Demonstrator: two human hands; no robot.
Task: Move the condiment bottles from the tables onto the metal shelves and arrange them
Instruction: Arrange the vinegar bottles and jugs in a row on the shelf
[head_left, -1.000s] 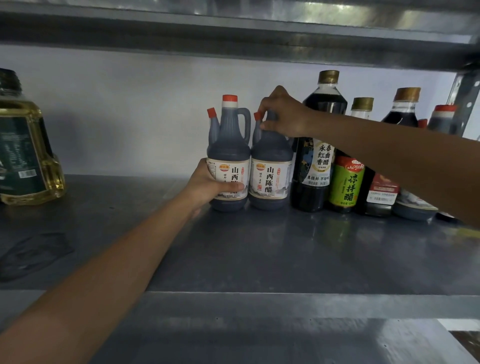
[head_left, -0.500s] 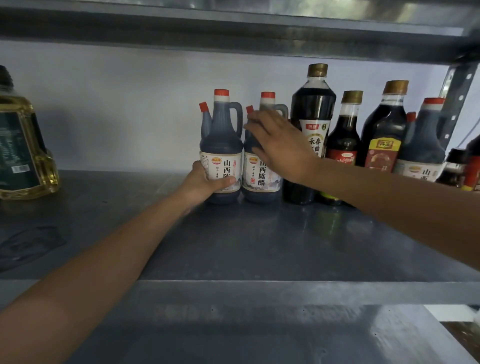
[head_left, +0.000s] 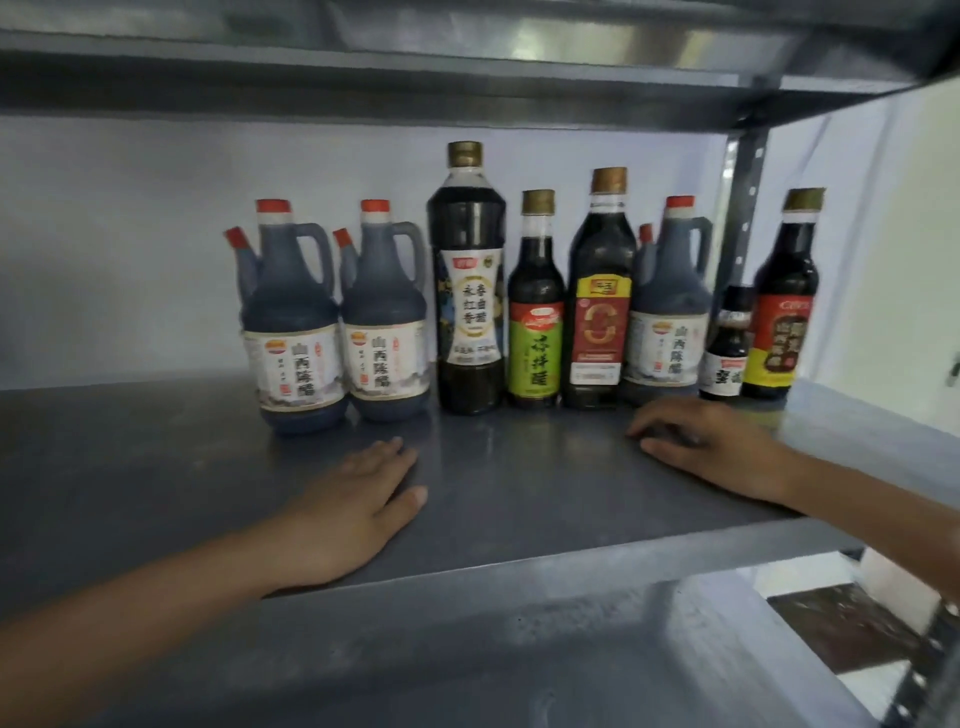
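Observation:
A row of dark condiment bottles stands upright at the back of the metal shelf (head_left: 519, 483). At its left end two red-capped vinegar jugs with handles, the left jug (head_left: 291, 332) and its twin (head_left: 387, 327), stand side by side. To their right stand a tall gold-capped bottle (head_left: 470, 291), a green-label bottle (head_left: 536, 317), a red-label bottle (head_left: 600, 306), a third jug (head_left: 670, 312), a small bottle (head_left: 727, 348) and a dark bottle (head_left: 784, 306). My left hand (head_left: 353, 509) lies flat and empty on the shelf before the jugs. My right hand (head_left: 706, 441) rests empty before the third jug.
An upper shelf (head_left: 415, 78) overhangs the row closely. A perforated upright post (head_left: 743, 202) stands behind the right end of the row. A lower shelf surface (head_left: 467, 660) runs below the front edge. A white wall lies behind the bottles.
Both hands let go of the two left jugs and drew back toward the shelf's front edge. The view shifted right, so the oil jug at the left is out of frame.

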